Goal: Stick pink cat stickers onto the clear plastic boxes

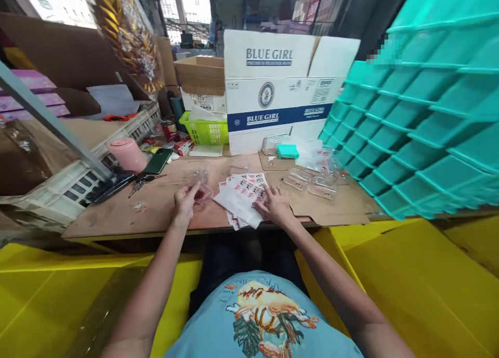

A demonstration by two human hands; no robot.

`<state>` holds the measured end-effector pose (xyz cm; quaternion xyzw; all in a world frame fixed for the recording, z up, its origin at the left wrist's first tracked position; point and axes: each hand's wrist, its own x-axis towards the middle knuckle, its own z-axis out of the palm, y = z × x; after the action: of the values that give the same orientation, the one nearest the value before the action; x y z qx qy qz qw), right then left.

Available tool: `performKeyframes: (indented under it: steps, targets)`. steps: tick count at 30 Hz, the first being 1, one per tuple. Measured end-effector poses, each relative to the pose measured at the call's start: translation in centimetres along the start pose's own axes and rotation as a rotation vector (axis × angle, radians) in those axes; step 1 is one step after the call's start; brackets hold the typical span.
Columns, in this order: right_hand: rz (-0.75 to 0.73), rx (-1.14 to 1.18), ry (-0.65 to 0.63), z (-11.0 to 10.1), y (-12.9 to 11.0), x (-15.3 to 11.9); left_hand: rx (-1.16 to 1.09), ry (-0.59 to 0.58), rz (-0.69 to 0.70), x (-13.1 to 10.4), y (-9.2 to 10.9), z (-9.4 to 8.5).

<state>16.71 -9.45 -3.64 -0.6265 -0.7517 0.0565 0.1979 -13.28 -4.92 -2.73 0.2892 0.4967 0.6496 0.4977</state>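
My left hand (186,201) pinches the edge of a clear plastic box (202,196) just above the table front. To its right lies a loose pile of sticker sheets (246,187) with small red and black prints, a white backing sheet (241,206) across its front. My right hand (275,206) rests on the right side of this pile, fingers apart and thumb on the paper. Behind the left hand stand more clear boxes (195,175), hard to make out. Several clear boxes with stickers (323,186) lie right of my right hand.
A teal lid-like piece (287,151) lies behind the boxes. Tall stacked teal trays (413,124) rise at right. A white carton (273,88) and a green basket (206,129) stand at the back. At left are a pink bottle (127,154), a phone (158,160) and keys (141,182).
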Motion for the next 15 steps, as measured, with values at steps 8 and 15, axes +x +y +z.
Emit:
performKeyframes:
  steps: [8,15]
  targets:
    - [0.069,0.097,0.098,0.5,-0.1,0.5,0.226,-0.015,0.090,-0.2,-0.8,1.1]
    - [0.074,0.395,0.269,-0.6,0.5,0.6,0.326,0.105,0.449,-3.3,-1.0,-0.1]
